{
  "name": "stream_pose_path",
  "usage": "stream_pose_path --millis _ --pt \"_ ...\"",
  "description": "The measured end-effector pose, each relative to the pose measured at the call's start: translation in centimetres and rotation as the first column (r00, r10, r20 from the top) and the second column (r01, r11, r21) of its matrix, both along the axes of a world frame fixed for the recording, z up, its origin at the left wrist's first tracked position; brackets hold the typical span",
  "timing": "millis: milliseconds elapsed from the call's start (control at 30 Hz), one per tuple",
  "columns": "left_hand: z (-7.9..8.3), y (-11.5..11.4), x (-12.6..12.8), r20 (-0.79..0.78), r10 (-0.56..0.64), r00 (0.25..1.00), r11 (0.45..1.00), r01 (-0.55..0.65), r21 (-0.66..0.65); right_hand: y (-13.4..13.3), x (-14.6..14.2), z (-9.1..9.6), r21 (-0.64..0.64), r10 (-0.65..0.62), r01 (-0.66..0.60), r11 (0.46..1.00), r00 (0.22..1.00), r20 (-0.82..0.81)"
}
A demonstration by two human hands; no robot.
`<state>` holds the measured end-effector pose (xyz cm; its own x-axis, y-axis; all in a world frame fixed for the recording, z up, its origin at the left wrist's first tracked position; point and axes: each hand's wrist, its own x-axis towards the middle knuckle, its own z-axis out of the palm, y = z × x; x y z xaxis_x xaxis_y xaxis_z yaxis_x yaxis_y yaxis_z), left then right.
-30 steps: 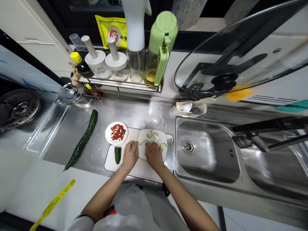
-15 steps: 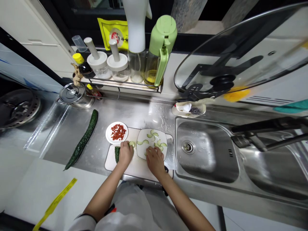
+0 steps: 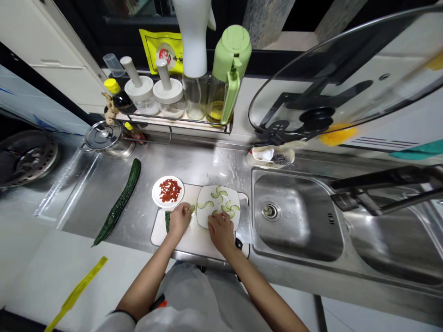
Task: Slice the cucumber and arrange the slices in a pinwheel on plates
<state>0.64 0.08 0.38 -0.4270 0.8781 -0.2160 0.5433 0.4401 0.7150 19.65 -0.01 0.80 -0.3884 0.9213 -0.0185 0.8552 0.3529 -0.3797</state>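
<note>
My left hand (image 3: 180,220) is closed in a pinch on cucumber slices (image 3: 191,208) over the cutting board (image 3: 194,240). Beside it, a cut piece of cucumber (image 3: 168,221) lies on the board, partly covered by the hand. My right hand (image 3: 222,233) is over the near left part of a white square plate (image 3: 204,193), fingers bent down and drawn together; what they hold, if anything, is hidden. Thin curved cucumber slices (image 3: 226,205) lie spread on the plate. A knife (image 3: 245,226) rests at the board's right side, its black handle beside my right wrist.
A round white plate of small red pieces (image 3: 169,190) overlaps the board's far left corner. Further left lie a whole cucumber (image 3: 119,203) and a lidded pot (image 3: 109,138). The sink (image 3: 297,216) is at right. A shelf (image 3: 180,122) with jars and an oil bottle runs behind.
My left hand has lifted the cucumber slices slightly, tilting them between its fingertips. My right hand has shifted slightly left and nearer me on the plate, baring more slices.
</note>
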Motion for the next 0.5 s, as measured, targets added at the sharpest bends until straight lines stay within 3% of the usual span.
stream_pose_path --millis 133,267,367,500 --pt "0.0 -0.3 -0.8 0.231 -0.046 0.972 0.998 0.055 -0.028 0.7 -0.8 -0.4 -0.052 -0.052 0.046 0.998 0.991 -0.127" --pt "0.0 -0.4 -1.0 0.473 -0.075 0.878 0.992 0.116 -0.058 2.0 -2.0 -0.2 -0.073 -0.016 -0.007 0.997 0.951 -0.309" --pt "0.4 -0.2 -0.7 0.574 -0.083 0.814 0.989 0.136 -0.05 2.7 -2.6 0.4 -0.123 0.01 -0.067 0.99 0.911 -0.413" --pt "1.1 0.0 -0.6 0.622 -0.085 0.778 0.987 0.151 -0.054 3.1 -2.9 0.9 -0.262 -0.087 -0.04 0.964 0.886 -0.455"
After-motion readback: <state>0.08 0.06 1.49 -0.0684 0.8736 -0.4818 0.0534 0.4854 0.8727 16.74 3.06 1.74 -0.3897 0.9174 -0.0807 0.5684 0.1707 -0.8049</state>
